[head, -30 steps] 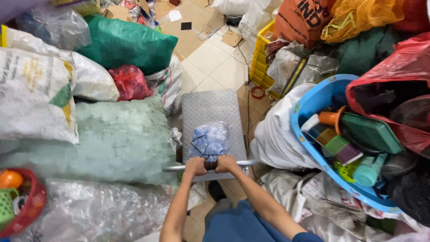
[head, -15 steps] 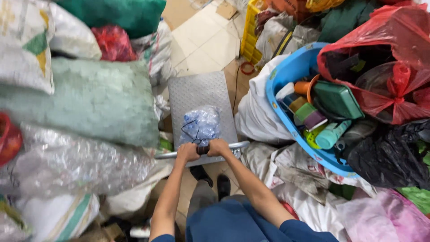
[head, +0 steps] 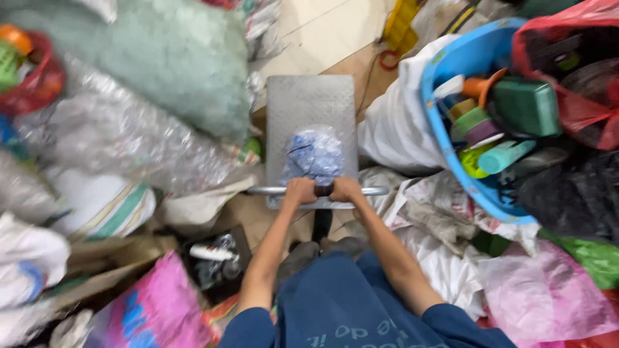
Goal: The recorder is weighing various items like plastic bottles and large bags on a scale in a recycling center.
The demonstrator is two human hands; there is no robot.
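My left hand (head: 299, 191) and my right hand (head: 345, 189) sit side by side, both closed around the metal handle bar (head: 371, 191) of a grey platform cart (head: 309, 100). A clear plastic bag of bluish items (head: 314, 154) lies on the cart's patterned deck just beyond my knuckles. Below the hands I see my blue clothing and dark shoes.
Big sacks of clear plastic (head: 122, 138) and a pale green sack (head: 174, 58) crowd the left. A blue tub (head: 451, 71) of mixed plastic items, a red bag (head: 580, 71) and white sacks (head: 393, 129) crowd the right. Bare tiled floor (head: 329, 29) lies ahead of the cart.
The view has shifted back and down along the aisle. The cart, the bag and both hands on the handle keep the same arrangement; more bags at my sides have come into view.
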